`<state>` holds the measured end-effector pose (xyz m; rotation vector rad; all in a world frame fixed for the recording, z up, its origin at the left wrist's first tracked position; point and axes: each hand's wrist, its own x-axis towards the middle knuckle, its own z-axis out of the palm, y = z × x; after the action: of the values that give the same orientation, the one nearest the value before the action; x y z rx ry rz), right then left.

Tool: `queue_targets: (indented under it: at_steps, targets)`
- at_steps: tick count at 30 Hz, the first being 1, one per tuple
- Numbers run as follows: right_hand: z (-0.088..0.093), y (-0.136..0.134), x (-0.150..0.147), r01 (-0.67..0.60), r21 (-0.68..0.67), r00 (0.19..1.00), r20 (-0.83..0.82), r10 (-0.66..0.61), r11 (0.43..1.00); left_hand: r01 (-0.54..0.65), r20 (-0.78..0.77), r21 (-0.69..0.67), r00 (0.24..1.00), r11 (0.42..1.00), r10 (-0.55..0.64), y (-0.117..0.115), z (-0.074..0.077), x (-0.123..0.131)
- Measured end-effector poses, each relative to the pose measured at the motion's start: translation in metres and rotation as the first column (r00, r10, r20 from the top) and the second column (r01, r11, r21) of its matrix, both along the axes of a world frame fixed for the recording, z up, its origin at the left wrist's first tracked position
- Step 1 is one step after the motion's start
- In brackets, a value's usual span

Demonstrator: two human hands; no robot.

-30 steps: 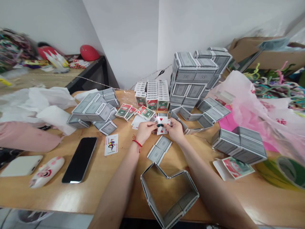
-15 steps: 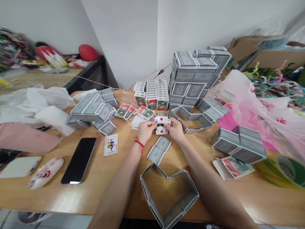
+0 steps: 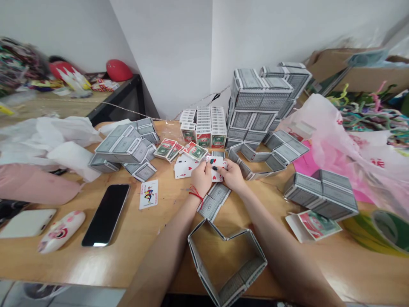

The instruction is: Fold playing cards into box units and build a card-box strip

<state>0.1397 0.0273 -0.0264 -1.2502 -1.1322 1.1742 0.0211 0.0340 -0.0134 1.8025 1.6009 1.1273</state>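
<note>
Between both hands is a white playing card (image 3: 218,162) with red hearts. My left hand (image 3: 202,176) pinches its left side, thumb over the face. At its right side my right hand (image 3: 234,175) grips it with thumb and fingers. Loose face-up cards (image 3: 184,167) lie left of my left hand, an ace of hearts among them. Just below the hands lies a folded piece of grey-backed cards (image 3: 214,200), partly covered by my left wrist. Closer to me stands a heart-shaped ring (image 3: 227,273) of folded cards.
Card boxes (image 3: 203,128) stand in rows behind, with a tall folded-card stack (image 3: 255,106) beside them. Left are a folded-card block (image 3: 123,145), a joker card (image 3: 148,194) and a phone (image 3: 106,215). Right are another block (image 3: 320,192), an opened card box (image 3: 313,226) and tape (image 3: 377,232).
My left hand has moved slightly right and its thumb now covers more of the heart card. The wrist overlaps the folded piece, and more of the loose cards on the left show.
</note>
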Motion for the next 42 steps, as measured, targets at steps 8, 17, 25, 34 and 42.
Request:
queue_targets:
  at_steps: [8, 17, 25, 34, 42]
  targets:
    - [-0.001, 0.001, 0.001, -0.029, 0.014, 0.999, -0.035, 0.029, 0.999, -0.038, -0.137, -0.035, 0.99, 0.999, 0.033, 0.003, -0.001, 0.0]
    - [0.002, 0.0, -0.001, -0.017, 0.015, 1.0, -0.004, 0.017, 1.0, 0.008, 0.1, -0.033, 0.995, 0.999, -0.004, 0.002, -0.005, -0.003]
    - [0.002, -0.001, 0.001, -0.021, -0.005, 0.999, -0.047, 0.021, 1.0, 0.01, 0.122, -0.041, 0.993, 0.999, -0.005, 0.002, -0.005, -0.005]
    - [0.003, -0.002, 0.001, -0.042, -0.013, 0.987, -0.155, 0.04, 0.999, 0.021, 0.021, 0.003, 1.0, 1.0, -0.021, 0.003, 0.001, -0.005]
    - [0.005, 0.0, 0.0, 0.106, 0.027, 0.987, -0.121, -0.102, 0.994, 0.126, 0.138, -0.007, 0.983, 0.992, -0.123, -0.002, 0.005, -0.005]
